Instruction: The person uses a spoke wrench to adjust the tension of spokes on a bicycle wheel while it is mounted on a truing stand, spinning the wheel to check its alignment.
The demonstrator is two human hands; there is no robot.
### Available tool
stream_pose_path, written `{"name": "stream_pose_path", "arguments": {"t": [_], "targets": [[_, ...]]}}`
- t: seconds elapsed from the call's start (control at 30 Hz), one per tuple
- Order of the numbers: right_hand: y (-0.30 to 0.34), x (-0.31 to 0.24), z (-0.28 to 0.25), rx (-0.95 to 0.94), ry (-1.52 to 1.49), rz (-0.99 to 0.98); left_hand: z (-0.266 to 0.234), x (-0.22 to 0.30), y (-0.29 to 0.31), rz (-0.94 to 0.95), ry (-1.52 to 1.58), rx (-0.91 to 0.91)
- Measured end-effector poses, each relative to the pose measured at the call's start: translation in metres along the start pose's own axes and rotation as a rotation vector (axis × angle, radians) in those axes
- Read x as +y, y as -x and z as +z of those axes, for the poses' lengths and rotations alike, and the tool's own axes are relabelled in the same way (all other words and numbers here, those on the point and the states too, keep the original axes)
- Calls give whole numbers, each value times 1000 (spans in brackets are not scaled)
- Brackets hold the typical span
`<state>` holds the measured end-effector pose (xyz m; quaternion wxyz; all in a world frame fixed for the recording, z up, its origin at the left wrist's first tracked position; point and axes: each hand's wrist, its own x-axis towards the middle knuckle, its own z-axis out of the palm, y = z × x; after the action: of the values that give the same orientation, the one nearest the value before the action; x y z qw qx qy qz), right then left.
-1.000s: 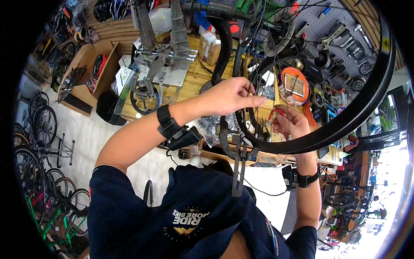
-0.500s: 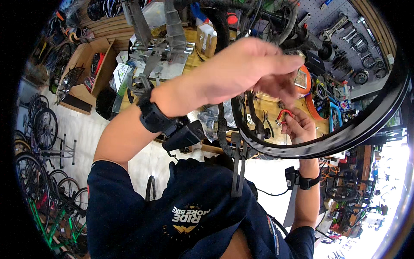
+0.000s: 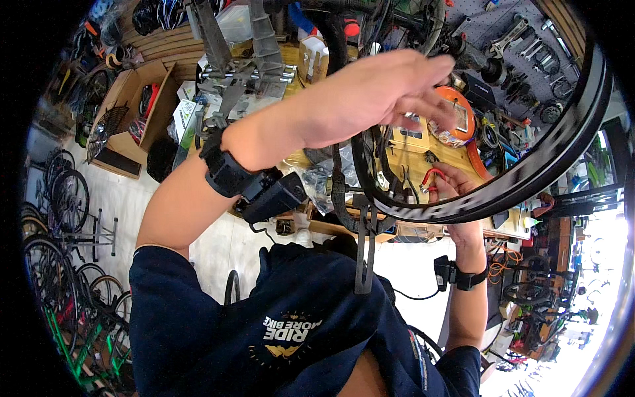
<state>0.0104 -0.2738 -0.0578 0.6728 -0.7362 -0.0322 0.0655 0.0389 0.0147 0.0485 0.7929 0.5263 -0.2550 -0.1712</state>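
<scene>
A black bicycle wheel rim (image 3: pixel 529 183) with pale lettering curves across the right half of the view. It sits in a dark wheel stand with a slotted metal arm (image 3: pixel 364 255). My left hand (image 3: pixel 390 89) is held over the far part of the wheel, its fingers stretched and apart with nothing in them. Beyond the near stretch of rim, my right hand (image 3: pixel 458 182) grips a small red spoke wrench (image 3: pixel 433 175) between thumb and fingers. The rim hides part of that hand. Pliers (image 3: pixel 407 182) lie on the bench beside it.
The wooden bench (image 3: pixel 433 147) carries an orange round dial gauge (image 3: pixel 456 109), plastic bags and loose parts. Wrenches hang on a pegboard (image 3: pixel 529 49) at the far right. A cardboard box (image 3: pixel 122 135) stands on the left, with bicycles (image 3: pixel 69 192) along that side.
The rim has turned, and its blurred lettering now shows more sharply. My left hand has shifted slightly up and left, its fingers straighter. My right hand keeps hold of the spoke wrench.
</scene>
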Motion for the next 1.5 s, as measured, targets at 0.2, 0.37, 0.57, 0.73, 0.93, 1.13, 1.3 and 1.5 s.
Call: {"name": "stream_pose_path", "arguments": {"t": [0.2, 0.37, 0.57, 0.73, 0.93, 1.13, 1.3, 1.5], "targets": [[6, 0, 0, -45, -85, 29, -22, -48, 14, -154, -143, 32], [10, -8, 9, -30, -56, 81, -36, -59, 15, -125, -274, 30], [8, -4, 9, -25, 57, 46, -42, -53, 13, -101, -267, 5], [5, -8, 13, -40, -52, 133, -39, -58, 8, 34, -184, -12], [-4, 2, 7, -93, -115, 100, -9, -3, -14, 197, -131, 10], [3, 0, 14, -46, -17, 55, -21, 9, -37, 578, -81, -62], [10, 9, 2, -18, 63, 39, -56, -49, -23, 504, -684, 570], [17, 18, -10, -35, -48, 37, -41, -89, 14, -188, -619, 252]]}}
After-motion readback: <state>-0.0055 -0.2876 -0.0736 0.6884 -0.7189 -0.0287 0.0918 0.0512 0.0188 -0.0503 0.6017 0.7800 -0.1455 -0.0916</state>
